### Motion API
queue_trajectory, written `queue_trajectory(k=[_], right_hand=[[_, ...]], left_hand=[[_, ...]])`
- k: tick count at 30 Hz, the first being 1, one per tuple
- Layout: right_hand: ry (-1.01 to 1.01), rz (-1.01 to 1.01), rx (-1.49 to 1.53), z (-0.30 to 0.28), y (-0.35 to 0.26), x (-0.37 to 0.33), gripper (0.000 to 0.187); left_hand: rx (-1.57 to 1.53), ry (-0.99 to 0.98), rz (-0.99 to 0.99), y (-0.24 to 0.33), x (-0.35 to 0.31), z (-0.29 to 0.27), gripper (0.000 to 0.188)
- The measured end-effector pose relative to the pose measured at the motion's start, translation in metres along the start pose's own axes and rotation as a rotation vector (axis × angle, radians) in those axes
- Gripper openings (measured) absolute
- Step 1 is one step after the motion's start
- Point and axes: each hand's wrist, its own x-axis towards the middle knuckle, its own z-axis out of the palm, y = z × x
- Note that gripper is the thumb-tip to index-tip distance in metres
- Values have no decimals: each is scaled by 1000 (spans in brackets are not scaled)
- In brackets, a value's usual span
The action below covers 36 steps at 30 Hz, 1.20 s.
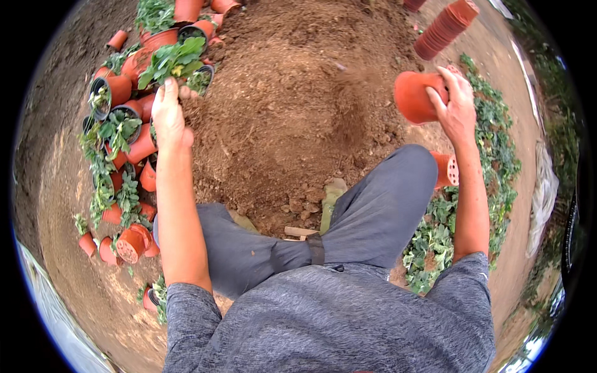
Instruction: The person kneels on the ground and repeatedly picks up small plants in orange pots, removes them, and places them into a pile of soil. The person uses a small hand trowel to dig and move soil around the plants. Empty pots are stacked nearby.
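My left hand (169,118) is closed, thumb and fingers pinching a green leafy seedling (171,63) at its base. Its broad leaves fan out above the fingertips, and the roots are hidden by the hand. In my right hand (456,104) is an orange-red plastic flowerpot (413,96), tipped sideways with my fingers spread over its base end. Blurred brown soil (351,115) is in the air to the left of the pot. Between the two hands rises a big mound of loose brown soil (273,105).
Many tumbled pots (140,146) with plants lie along the left. A tall stack of nested pots (446,30) leans at the far right. Another pot (443,169) is beside my right knee. Leafy seedlings (435,239) cover the ground under my right forearm.
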Motion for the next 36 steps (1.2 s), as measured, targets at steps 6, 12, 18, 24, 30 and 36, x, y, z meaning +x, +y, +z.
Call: queue_trajectory(k=[6, 12, 18, 24, 30, 36], right_hand=[[-356, 403, -446, -52, 108, -71, 52], [-568, 659, -411, 2, 121, -173, 68], [-422, 531, -387, 6, 100, -163, 71], [-455, 402, 884, 15, -84, -21, 51], [-669, 274, 1509, 106, -211, -17, 58], [-621, 161, 1128, 119, -229, -19, 53]], left_hand=[[-7, -101, -59, -9, -2, -2, 18], [74, -123, -81, -22, -14, 14, 19], [15, -125, -138, -38, -24, 26, 19], [36, -152, -208, -52, -47, 42, 17], [-186, -312, -193, -83, -64, 65, 21], [241, -234, -72, -63, -73, 49, 20]])
